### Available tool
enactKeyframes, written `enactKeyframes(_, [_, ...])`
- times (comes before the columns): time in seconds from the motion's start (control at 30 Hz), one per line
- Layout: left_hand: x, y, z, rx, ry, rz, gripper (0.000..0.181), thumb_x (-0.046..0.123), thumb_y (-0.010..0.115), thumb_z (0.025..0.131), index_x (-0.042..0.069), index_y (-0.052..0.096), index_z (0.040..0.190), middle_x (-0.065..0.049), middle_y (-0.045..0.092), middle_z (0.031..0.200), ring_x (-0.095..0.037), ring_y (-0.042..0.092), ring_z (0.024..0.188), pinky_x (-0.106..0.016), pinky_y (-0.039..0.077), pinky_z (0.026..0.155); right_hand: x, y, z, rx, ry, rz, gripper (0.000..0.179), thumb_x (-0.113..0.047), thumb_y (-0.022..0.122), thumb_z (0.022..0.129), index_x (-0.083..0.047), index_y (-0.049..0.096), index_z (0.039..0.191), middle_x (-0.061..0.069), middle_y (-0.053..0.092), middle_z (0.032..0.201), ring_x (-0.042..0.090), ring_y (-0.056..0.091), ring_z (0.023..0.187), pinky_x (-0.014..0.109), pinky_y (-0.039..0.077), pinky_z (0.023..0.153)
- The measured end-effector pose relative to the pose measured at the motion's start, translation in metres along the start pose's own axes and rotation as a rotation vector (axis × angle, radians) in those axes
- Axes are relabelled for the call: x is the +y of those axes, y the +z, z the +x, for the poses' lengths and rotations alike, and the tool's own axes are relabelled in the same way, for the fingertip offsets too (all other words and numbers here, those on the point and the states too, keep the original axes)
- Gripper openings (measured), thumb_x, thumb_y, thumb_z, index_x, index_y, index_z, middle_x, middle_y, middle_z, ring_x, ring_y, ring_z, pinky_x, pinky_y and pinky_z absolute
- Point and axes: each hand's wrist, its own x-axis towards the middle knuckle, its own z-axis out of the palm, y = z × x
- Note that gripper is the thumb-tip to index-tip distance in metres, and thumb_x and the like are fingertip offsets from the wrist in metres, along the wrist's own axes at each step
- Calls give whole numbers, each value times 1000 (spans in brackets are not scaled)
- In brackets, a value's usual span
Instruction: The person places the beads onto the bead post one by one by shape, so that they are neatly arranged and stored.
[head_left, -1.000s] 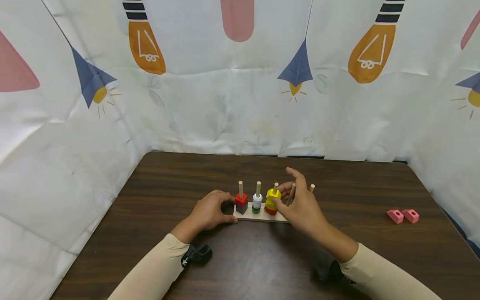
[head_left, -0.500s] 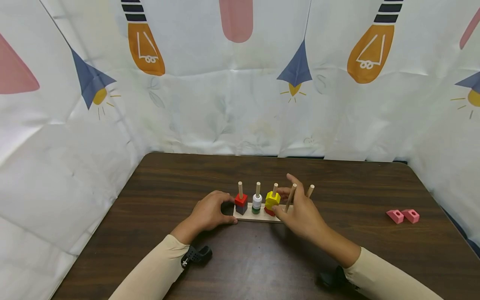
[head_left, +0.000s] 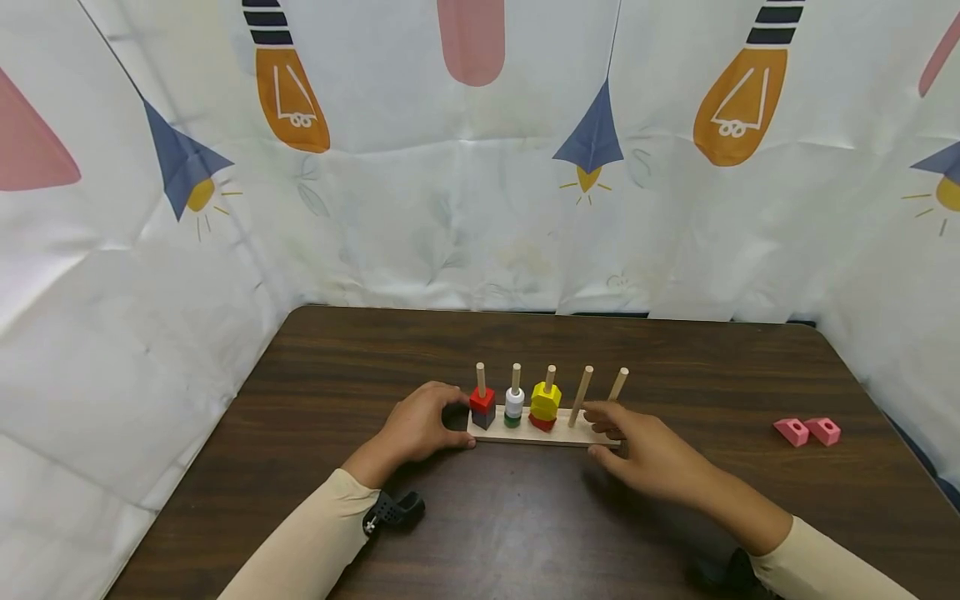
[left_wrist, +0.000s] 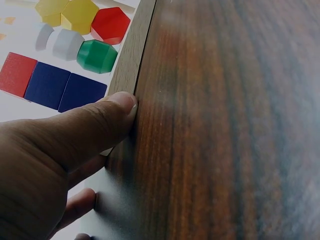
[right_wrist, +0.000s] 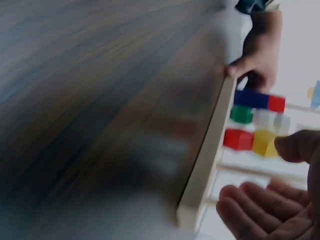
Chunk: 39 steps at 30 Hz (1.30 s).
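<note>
A wooden peg board [head_left: 558, 437] lies on the table with upright pegs. My left hand [head_left: 422, 423] grips its left end, thumb [left_wrist: 112, 107] against the front edge and fingers round behind. On the leftmost peg, a red block [head_left: 482, 400] tops two dark blue blocks [left_wrist: 48, 84]. Beside it, white beads [head_left: 514, 402] sit over a green bead [left_wrist: 97, 56]. The third peg carries two yellow hexagonal blocks [head_left: 545, 398] above a red one [left_wrist: 111, 25]. My right hand [head_left: 643, 447] hovers by the board's right end, holding nothing, fingers [right_wrist: 250, 207] loosely bent near the two rightmost pegs.
Two pink slanted blocks with holes, one [head_left: 791, 431] beside the other [head_left: 823, 431], lie at the right of the brown table [head_left: 360, 350]. A white printed curtain [head_left: 465, 225] hangs behind the table's far edge.
My right hand has let go of the yellow blocks on the third peg and moved right and toward me. The left hand stays at the board's left end.
</note>
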Motion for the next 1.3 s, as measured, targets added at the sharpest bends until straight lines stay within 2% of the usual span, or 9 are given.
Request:
enactKeyframes(0.17, [-1,1,0,-2,-3,1,50,39,95,70,22,76,113,-4,68,124,-24,59,123,-48,50,98,22,-11,-17,18,-18,-64,46,-19,75,96,-6,59,137,8,67,129,28,69,107,46,57,87])
enactKeyframes(0.3, [-1,0,1,-7,-4,5,51,40,95,70,22,76,114,-4,68,125,-24,59,123,-47,50,99,39,-23,-33,89,43,-122,43,-22,76,95,-6,63,133,11,66,129,34,68,105,51,56,85])
enactKeyframes(0.5, [-1,0,0,-6,-4,5,52,40,95,70,21,76,115,-4,68,125,-24,59,124,-48,50,99,69,-47,-56,320,122,-242,34,-10,78,90,-1,69,121,24,67,116,40,64,98,59,52,76])
enactKeyframes(0.57, [-1,0,0,-6,-2,6,52,40,95,70,21,76,115,-4,68,125,-24,59,124,-48,50,98,81,-57,-65,394,151,-272,33,-7,78,89,2,69,119,26,67,112,40,62,92,56,51,69])
enactKeyframes(0.67, [-1,0,0,-7,0,7,52,40,95,70,21,76,115,-4,68,126,-23,59,124,-47,50,98,99,-70,-79,430,228,-308,36,-7,75,90,7,66,121,33,65,111,45,61,89,57,50,67])
enactKeyframes(0.83, [-1,0,0,-9,-1,4,52,39,95,70,21,76,115,-4,68,126,-23,59,124,-47,49,99,124,-81,-100,410,384,-368,40,-11,69,91,15,60,121,42,57,116,60,50,105,70,39,84])
enactKeyframes(0.93, [-1,0,0,-8,1,5,52,38,95,70,21,77,115,-3,69,124,-23,59,124,-47,49,100,133,-85,-108,366,463,-405,41,-12,69,90,16,59,118,43,56,114,60,47,103,71,38,84])
enactKeyframes(1.17, [-1,0,-1,-9,-9,3,52,39,95,70,20,76,115,-3,69,124,-24,58,124,-48,49,100,145,-91,-112,252,523,-392,39,-11,69,91,18,59,116,37,59,101,51,55,90,63,44,71])
enactKeyframes(1.3, [0,0,-1,-15,-15,-4,53,39,95,71,20,76,116,-4,68,126,-25,58,125,-49,49,99,149,-90,-111,243,534,-372,40,-9,69,90,20,57,115,40,57,105,57,53,96,67,43,75])
